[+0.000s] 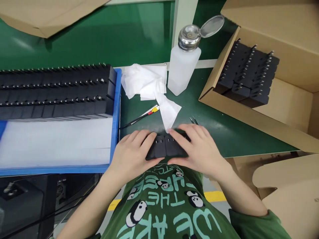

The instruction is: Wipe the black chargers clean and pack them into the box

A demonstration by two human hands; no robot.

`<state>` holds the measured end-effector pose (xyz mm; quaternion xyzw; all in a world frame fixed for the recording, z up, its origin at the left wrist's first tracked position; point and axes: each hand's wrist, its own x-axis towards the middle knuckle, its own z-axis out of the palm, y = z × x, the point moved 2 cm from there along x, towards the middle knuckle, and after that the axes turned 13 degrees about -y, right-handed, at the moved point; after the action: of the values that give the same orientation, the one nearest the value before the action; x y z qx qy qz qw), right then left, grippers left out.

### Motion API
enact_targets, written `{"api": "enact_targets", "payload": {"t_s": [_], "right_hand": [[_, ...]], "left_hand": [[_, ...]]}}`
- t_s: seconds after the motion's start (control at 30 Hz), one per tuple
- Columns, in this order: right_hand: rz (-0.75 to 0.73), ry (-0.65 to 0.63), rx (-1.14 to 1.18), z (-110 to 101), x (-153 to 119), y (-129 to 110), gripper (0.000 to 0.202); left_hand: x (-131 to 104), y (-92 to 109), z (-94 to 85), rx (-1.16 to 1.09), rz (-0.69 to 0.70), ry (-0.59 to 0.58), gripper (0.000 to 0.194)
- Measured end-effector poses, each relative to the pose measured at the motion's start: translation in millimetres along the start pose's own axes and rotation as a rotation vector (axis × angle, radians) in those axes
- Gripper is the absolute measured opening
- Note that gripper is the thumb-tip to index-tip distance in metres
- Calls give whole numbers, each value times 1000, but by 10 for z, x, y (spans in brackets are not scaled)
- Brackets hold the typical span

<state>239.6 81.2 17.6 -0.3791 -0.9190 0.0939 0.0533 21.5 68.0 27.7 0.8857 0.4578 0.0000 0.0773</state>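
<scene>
Several black blocks with small metal pins [165, 147] stand side by side in a short row at the table's front edge. My left hand [136, 152] grips the row's left end, thumb in front and fingers behind. Around the right end is my right hand [199, 149], its thumb in front and fingers over the back and top. Both hands hide the row's ends, so the exact number of blocks is unclear. The tip of a white cloth [169, 111] lies just behind the blocks, close to my right index finger.
At left, a blue tray [116, 99] holds rows of black pinned blocks [54, 93]. Behind are white wipes [147, 81] and a pump bottle [183, 66] with its lid up. A cable [139, 118] and tweezers [193, 120] lie nearby. At right, a cardboard box [249, 122] holds more blocks.
</scene>
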Motion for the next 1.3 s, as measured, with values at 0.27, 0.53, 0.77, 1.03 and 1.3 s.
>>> {"api": "enact_targets", "payload": {"t_s": [0.27,0.53,0.77,1.03,1.3], "right_hand": [[-74,264,3,-226,-107,-47,60],[-50,151,-53,-152,-143,-108,52],[40,253,-30,-139,-182,-38,55],[202,622,1011,-304,-188,-11,63],[-12,416,2241,-23,374,-380,75]], "left_hand": [[-99,-20,-236,77,65,83,37],[-147,-103,-179,41,97,-12,32],[-193,-181,-105,-56,54,66,35],[-249,-238,-176,-1702,-222,571,65],[25,-32,-216,-2251,-5,296,72]]}}
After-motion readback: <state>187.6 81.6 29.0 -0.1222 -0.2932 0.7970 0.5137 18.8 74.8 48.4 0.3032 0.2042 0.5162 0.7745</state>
